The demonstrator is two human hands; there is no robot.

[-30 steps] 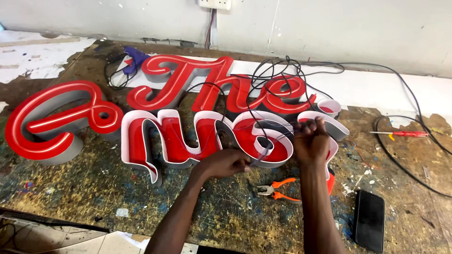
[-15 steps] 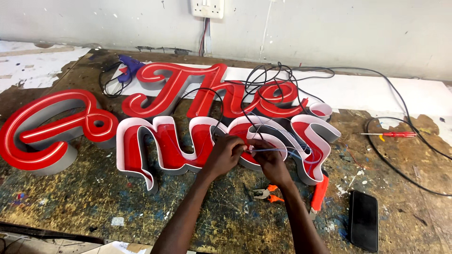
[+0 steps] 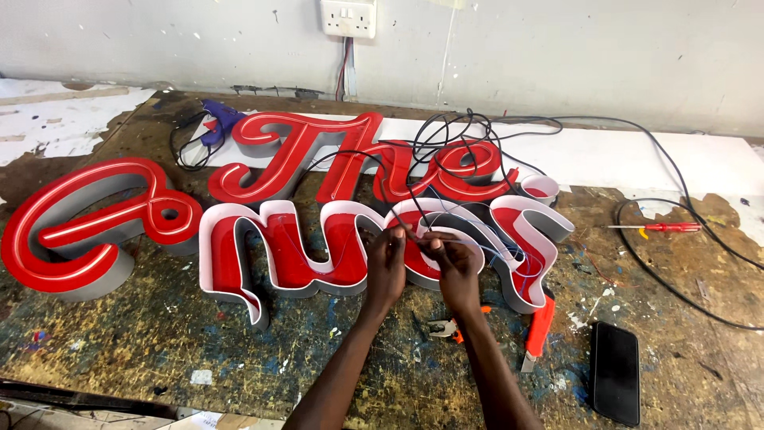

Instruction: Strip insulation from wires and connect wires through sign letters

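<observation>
Your left hand (image 3: 387, 259) and right hand (image 3: 455, 267) pinch thin wires (image 3: 426, 239) over the open red letter (image 3: 318, 247); pulling hard may tear them.

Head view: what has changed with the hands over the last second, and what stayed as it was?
The right hand came in leftward from the sign's right end, and the left hand rose from the bench edge. Both now meet over the open red channel letters, pinching thin wires. The pliers, red cutter, black phone and screwdriver lie as before.
</observation>
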